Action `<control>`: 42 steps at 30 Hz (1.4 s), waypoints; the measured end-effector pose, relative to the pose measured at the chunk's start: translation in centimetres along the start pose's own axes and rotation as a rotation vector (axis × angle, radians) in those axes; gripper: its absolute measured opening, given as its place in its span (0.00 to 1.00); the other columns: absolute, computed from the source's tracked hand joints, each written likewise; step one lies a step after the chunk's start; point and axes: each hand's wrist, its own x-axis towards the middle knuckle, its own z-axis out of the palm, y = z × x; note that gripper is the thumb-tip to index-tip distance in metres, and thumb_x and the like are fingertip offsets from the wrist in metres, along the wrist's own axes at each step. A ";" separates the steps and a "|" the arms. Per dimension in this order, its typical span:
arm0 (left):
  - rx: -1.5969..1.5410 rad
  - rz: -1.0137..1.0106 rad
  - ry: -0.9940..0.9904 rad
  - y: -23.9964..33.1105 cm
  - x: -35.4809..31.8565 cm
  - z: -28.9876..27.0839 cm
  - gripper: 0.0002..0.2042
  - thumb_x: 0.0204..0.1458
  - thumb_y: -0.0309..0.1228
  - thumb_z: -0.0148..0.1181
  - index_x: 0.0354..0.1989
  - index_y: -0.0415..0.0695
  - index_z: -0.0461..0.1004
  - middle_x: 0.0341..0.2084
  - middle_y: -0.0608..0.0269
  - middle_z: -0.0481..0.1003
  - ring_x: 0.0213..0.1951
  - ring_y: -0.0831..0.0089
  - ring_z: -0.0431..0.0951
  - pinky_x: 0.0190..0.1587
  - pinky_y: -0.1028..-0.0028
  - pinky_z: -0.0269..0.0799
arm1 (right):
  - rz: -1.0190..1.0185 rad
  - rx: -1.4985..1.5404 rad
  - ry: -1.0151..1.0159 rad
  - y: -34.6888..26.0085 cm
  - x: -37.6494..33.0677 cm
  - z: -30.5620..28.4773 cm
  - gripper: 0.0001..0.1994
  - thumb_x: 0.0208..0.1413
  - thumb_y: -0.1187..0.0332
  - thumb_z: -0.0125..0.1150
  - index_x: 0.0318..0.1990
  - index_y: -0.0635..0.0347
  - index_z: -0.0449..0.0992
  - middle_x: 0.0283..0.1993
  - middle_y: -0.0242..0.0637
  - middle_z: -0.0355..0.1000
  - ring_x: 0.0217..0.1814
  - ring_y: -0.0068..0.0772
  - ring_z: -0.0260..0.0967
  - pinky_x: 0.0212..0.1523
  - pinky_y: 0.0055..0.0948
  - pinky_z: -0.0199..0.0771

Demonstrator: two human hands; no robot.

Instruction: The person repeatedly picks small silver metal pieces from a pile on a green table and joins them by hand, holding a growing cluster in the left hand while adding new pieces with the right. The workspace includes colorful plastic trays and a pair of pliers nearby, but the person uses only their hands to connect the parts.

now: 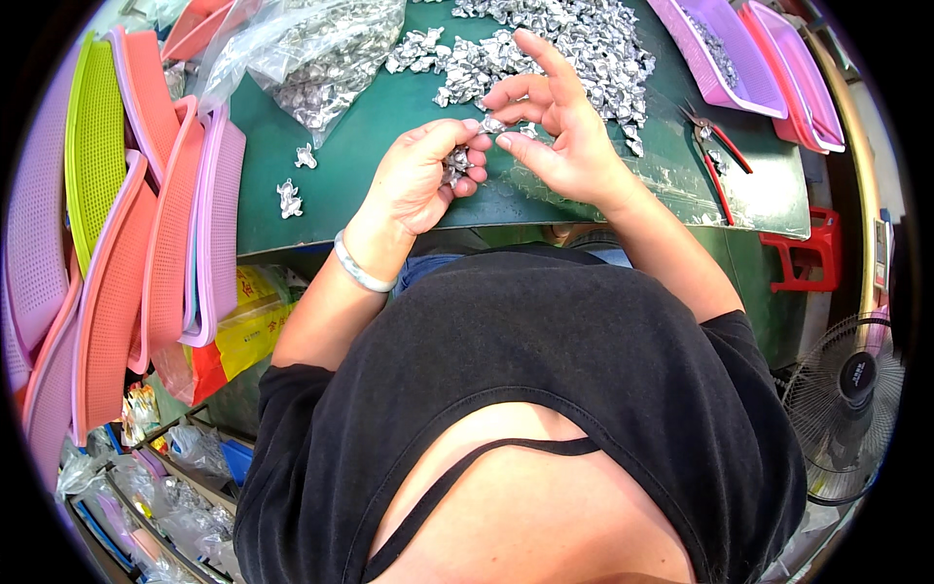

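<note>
My left hand [420,167] is closed round several small silver metal castings [455,165] in its palm. Its thumb and forefinger pinch one more casting [492,126] at their tips. Beside that piece my right hand [564,127] is open, its fingers spread and thumb apart, and nothing shows in its grip. Another small casting [528,129] appears just behind the right thumb; whether it touches the hand I cannot tell. Past both hands a wide heap of the same castings [584,49] covers the far part of the green table [389,214].
A clear plastic bag of castings [331,78] lies at the far left, with two loose castings [290,199] nearer me. Red-handled pliers [712,156] lie at the right, below a purple basket [725,58]. Stacked baskets [117,224] crowd the left; a fan [846,399] stands lower right.
</note>
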 end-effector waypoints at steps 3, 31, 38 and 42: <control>-0.021 -0.013 0.008 0.0 0.1 -0.1 0.09 0.50 0.32 0.52 0.25 0.38 0.69 0.18 0.61 0.69 0.19 0.73 0.69 0.17 0.81 0.61 | 0.044 0.047 -0.006 0.4 -0.1 -0.2 0.37 0.43 0.84 0.54 0.62 0.57 0.44 0.37 0.41 0.66 0.38 0.26 0.67 0.44 0.24 0.68; -0.008 0.031 -0.047 -0.7 0.4 -0.8 0.07 0.50 0.29 0.51 0.27 0.37 0.69 0.19 0.62 0.69 0.21 0.75 0.69 0.20 0.81 0.62 | 0.193 0.160 -0.001 0.3 -0.5 -0.1 0.34 0.46 0.85 0.52 0.61 0.58 0.47 0.37 0.38 0.67 0.41 0.24 0.66 0.44 0.23 0.67; -0.029 0.055 -0.017 -0.8 0.3 -0.5 0.05 0.49 0.28 0.51 0.29 0.38 0.69 0.21 0.63 0.69 0.22 0.76 0.69 0.21 0.81 0.61 | 0.158 0.102 -0.010 0.2 -0.6 -0.2 0.33 0.46 0.85 0.52 0.60 0.58 0.49 0.37 0.38 0.67 0.42 0.25 0.66 0.45 0.24 0.67; -0.028 0.063 -0.014 -0.8 0.3 -0.5 0.05 0.49 0.28 0.51 0.29 0.39 0.68 0.21 0.63 0.69 0.22 0.76 0.69 0.21 0.81 0.61 | 0.167 0.089 0.004 0.1 -0.6 -0.2 0.32 0.45 0.85 0.52 0.60 0.58 0.51 0.37 0.37 0.67 0.42 0.24 0.66 0.45 0.24 0.67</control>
